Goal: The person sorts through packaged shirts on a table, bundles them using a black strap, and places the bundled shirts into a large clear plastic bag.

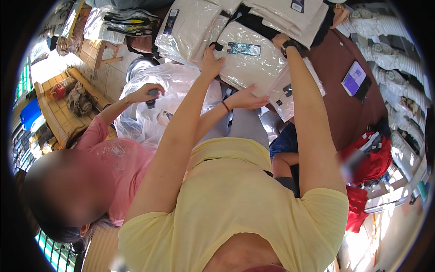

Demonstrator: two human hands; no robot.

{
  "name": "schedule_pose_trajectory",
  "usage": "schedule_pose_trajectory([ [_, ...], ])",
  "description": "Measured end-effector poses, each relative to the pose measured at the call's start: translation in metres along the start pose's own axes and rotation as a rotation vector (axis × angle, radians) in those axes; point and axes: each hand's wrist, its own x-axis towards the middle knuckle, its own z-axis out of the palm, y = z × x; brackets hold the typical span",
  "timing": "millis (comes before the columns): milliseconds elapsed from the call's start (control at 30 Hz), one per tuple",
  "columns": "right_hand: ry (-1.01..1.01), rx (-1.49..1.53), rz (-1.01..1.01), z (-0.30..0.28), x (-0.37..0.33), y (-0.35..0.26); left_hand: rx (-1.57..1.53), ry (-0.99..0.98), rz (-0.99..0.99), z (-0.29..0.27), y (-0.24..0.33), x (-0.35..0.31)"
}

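Observation:
A clear plastic packet of folded off-white cloth (247, 68), with a dark label near its far edge, lies in front of me. At the packet's left far side, my left hand (212, 63) is closed with a small black object (216, 46) at its fingertips. My right hand (282, 41), with a black watch at the wrist, has its fingers curled at the packet's far right corner. A co-worker's hand (249, 97) supports the near edge of the packet. That person's other hand (147, 92) holds a dark grey object (153, 96) over crumpled clear plastic (136, 113).
More wrapped packets (188, 27) are stacked at the back, others (290, 16) at the far right. A purple-and-white box (354, 79) lies on the brown table (333, 109). A person in pink (129, 167) sits close on my left. Red cloth (369, 158) is at the right.

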Motion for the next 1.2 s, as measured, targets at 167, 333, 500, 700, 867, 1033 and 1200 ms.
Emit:
schedule_pose_trajectory([
  [167,0.133,0.771,-0.171,-0.05,-0.065,-0.069,-0.076,0.122,0.007,-0.021,-0.013,-0.023],
  [333,0.147,1.543,-0.053,-0.099,-0.107,-0.075,-0.433,0.168,-0.175,-0.035,0.046,-0.035],
  [500,0.451,0.501,0.025,-0.07,-0.126,-0.049,-0.167,0.132,-0.118,-0.039,0.079,-0.094],
  [700,0.332,0.296,-0.007,-0.044,-0.187,-0.032,0.171,0.427,0.125,-0.095,0.134,-0.188],
  [867,0.218,0.25,-0.004,-0.032,-0.208,-0.004,-0.056,0.469,0.001,-0.134,0.177,-0.254],
  [1033,0.122,0.31,-0.024,-0.024,-0.211,0.003,-0.175,0.328,-0.164,-0.117,0.197,-0.325],
  [1200,0.07,0.487,0.048,-0.011,-0.199,0.016,-0.308,0.23,-0.312,-0.095,0.208,-0.342],
])
